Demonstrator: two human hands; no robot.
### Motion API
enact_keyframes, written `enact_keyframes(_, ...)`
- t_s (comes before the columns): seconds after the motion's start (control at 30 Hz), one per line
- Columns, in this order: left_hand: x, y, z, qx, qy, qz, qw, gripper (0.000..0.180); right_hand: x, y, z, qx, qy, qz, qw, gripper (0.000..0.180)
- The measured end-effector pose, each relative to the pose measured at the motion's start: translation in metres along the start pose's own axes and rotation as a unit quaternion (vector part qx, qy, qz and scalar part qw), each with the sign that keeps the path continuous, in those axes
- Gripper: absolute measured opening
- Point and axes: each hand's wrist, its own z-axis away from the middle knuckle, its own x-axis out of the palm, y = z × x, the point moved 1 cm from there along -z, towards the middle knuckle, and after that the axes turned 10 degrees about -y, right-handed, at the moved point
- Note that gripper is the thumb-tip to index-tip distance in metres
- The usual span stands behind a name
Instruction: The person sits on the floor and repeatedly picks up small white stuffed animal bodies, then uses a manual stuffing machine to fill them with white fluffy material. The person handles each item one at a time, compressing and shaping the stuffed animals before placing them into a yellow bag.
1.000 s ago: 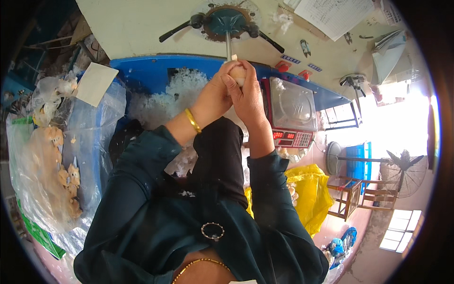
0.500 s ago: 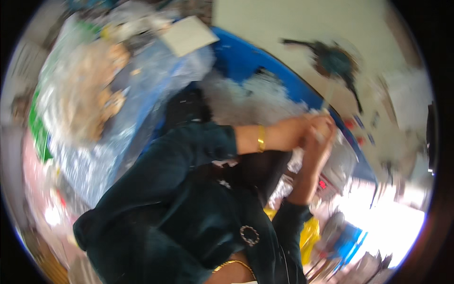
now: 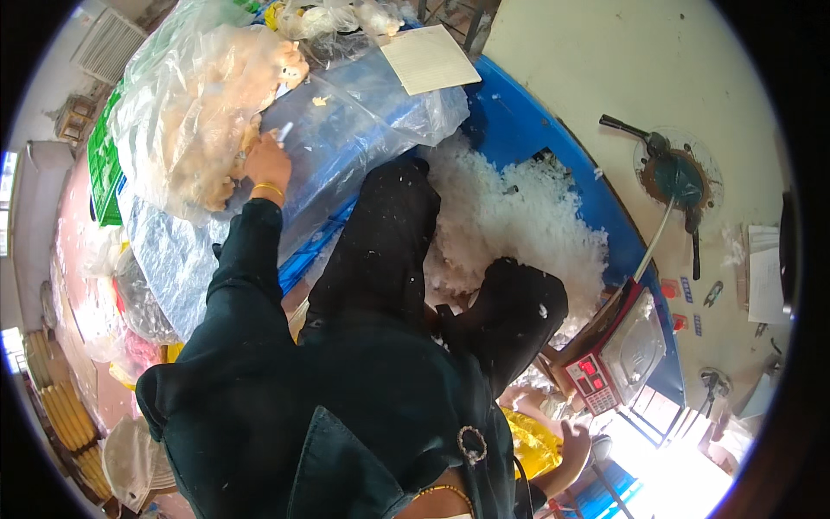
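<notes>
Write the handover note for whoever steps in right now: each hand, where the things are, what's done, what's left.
Left hand: reaching out onto the clear plastic bag of tan stuffed toys, something small and white at its fingertips; grip unclear.
Right hand: low by the person's side, open, next to the yellow bag.
White fibre filling heaped in the blue bin. Scale at the bin's edge, pan bare.
Done: cannot tell. Left: toys are in the bag.

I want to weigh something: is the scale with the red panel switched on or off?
On. The scale shows lit red digits on its front panel; its steel pan looks empty.
</notes>
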Motion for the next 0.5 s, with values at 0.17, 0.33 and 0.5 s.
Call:
enact_keyframes(0.17, -0.021, 0.056, 0.005, 0.248, 0.032, 0.158, 0.955, 0.023, -0.007, -0.183, 0.017, -0.260, 0.024, -0.121, 0.958, 0.027)
enact_keyframes(0.33, -0.107, 0.215, 0.124, 0.592, 0.044, 0.402, 0.697, 0.022, 0.014, -0.342, 0.016, -0.412, -0.139, -0.338, 0.834, 0.031)
enact_keyframes(0.5, -0.148, 0.272, 0.195, 0.653, 0.031, 0.500, 0.568, 0.024, 0.002, -0.385, 0.026, -0.406, -0.146, -0.519, 0.738, 0.023)
